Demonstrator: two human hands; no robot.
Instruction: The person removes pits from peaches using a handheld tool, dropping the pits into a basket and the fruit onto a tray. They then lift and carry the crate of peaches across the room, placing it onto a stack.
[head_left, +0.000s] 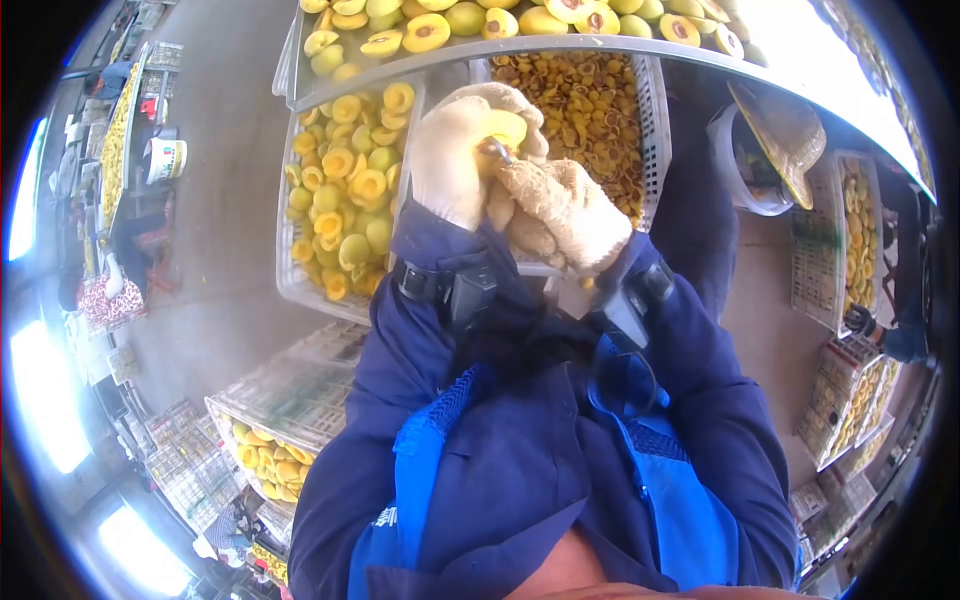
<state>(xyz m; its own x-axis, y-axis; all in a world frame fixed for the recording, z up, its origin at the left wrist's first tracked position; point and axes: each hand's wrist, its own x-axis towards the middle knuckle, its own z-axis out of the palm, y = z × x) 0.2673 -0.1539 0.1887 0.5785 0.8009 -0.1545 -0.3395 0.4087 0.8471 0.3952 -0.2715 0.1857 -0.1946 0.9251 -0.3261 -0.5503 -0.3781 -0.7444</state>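
Note:
My left hand (450,160), in a pale glove, is closed around a yellow peach half (506,127). My right hand (565,212), in a thick, rough-looking glove, grips a small metal pitting tool (494,149). The tool's curved tip meets the fruit; its handle is hidden in the fist. Both hands are together over the gap between two crates. On the left, a white crate (284,245) is heaped with yellow peach halves (340,190). Brown peach stones (575,110) fill the other crate (655,130), partly covered by my hands.
A metal-rimmed tray (520,47) of cut and whole-looking peaches spans the far side. Stacked crates (290,390) stand at lower left, and more crates (820,245) at right. Beside the tray are a white bucket (735,170) and a straw hat (785,130). Other people work at both sides.

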